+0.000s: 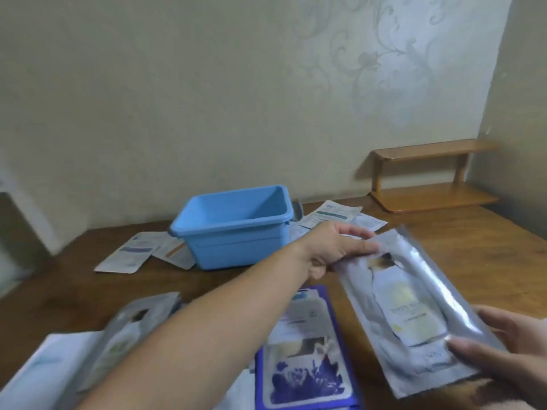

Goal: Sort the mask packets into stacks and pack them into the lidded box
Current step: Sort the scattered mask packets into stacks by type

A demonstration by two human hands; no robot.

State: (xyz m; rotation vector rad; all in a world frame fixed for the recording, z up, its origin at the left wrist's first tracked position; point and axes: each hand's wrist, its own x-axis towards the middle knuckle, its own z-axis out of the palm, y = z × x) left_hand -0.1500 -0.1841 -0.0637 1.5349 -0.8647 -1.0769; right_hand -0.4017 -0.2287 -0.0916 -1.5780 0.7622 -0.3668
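Both hands are holding one silver mask packet up off the table — probably to read which stack it suits: left hand pinching its far end, right hand curling round its near end — the blue box is waiting open near the table's back edge.

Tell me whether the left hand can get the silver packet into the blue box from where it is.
Probably yes. The left hand pinches the silver packet's far end near the blue box, which stands open with nothing between; the right hand holds the near end.

One camera sits on the person's head, close above the brown table, looking forward and down past both arms to the blue box and the pale wall behind.
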